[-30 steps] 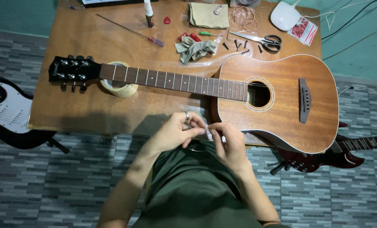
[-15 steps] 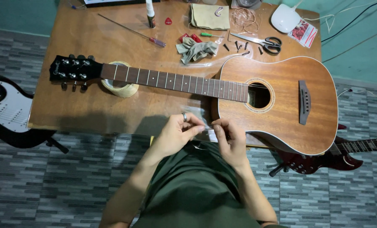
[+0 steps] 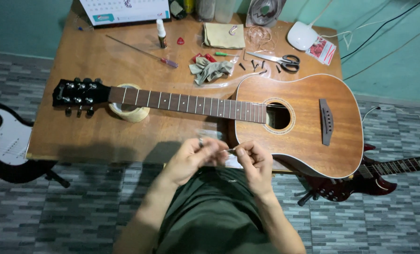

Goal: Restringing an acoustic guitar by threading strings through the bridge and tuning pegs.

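Both my hands are raised together over my lap at the front edge of the wooden table (image 3: 78, 141). My left hand (image 3: 191, 159) and my right hand (image 3: 256, 163) pinch a small thin metal piece (image 3: 229, 150) between their fingertips; I cannot make out what it is. A clear plastic packet (image 3: 211, 134) lies on the table just beyond my fingers. Across the table lies a brown acoustic guitar (image 3: 304, 117) without visible strings. Its neck rests on a roll of tape (image 3: 127, 114), and its black headstock (image 3: 78, 93) points left.
At the back of the table are scissors (image 3: 285, 60), a long screwdriver (image 3: 146, 55), a grey rag (image 3: 211, 69), several black pins (image 3: 257, 65), a small bottle (image 3: 161, 34) and a folded cloth (image 3: 223, 35). A white electric guitar (image 3: 5, 141) and a red one (image 3: 374, 178) lie on the floor.
My hands stay at the table's front edge, and my fingers have shifted slightly on the small piece. The view has tipped a little, so more of the table's back shows.
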